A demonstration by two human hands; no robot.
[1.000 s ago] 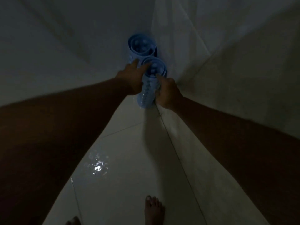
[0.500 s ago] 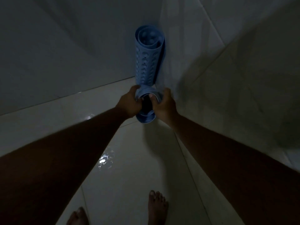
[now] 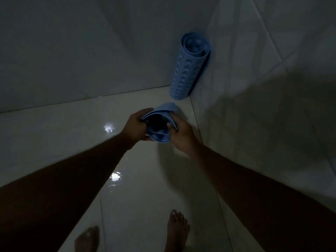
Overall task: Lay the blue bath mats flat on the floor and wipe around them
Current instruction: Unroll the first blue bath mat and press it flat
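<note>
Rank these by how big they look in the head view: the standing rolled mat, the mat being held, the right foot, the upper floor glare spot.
1. standing rolled mat
2. held mat and right foot: too alike to rank; the mat is partly hidden, the foot nearer and cut off by the frame
3. glare spot, smallest

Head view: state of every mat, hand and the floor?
Held mat: rolled, open end toward camera.
Corner mat: rolled, standing on end in the wall corner, untouched.
Left hand: grips Held mat.
Right hand: grips Held mat.
Floor: glossy, no mat flat yet.
</note>
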